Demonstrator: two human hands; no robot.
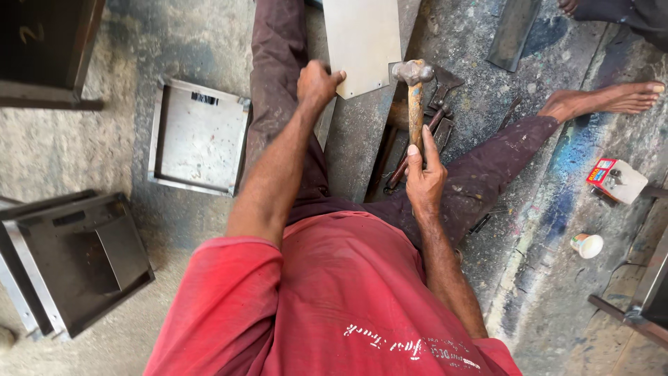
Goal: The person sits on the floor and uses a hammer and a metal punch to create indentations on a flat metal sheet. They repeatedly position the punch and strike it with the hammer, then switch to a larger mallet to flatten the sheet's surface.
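Head view, looking down on a seated person, legs spread on a stained concrete floor.

Left hand (pixel 316 83): closed in a pinch on the near corner of a flat, pale grey rectangular metal sheet (pixel 362 42). The sheet extends away from the hand, up toward the top of the view, lying over the left leg and the floor beside it.

Right hand (pixel 424 177): fingers wrapped around the worn wooden handle of a ball-peen hammer with a rusty steel head (pixel 415 97). Thumb lies along the handle. Grip is at the lower end; the head sits well beyond the fingers, just beside the sheet's right corner. Whether head and sheet touch cannot be told.

Beyond the right hand, under and beside the hammer handle: a heap of dark rusted hand tools (pixel 435 118) on the floor, between the legs. Exact kinds unclear.

Left of the left hand, well apart: a shallow square tray of grey sheet metal with folded edges (pixel 198 136), open side up. Nearer the body on the same side: a dark folded sheet-metal box (pixel 73 261) on its side.

Right of the right hand, well apart: a small red-and-white carton (pixel 614 179) and a small white cup (pixel 588 245) on the floor. The person's bare right foot (pixel 612 99) lies beyond them.

Clothing: red shirt, dark maroon trousers.
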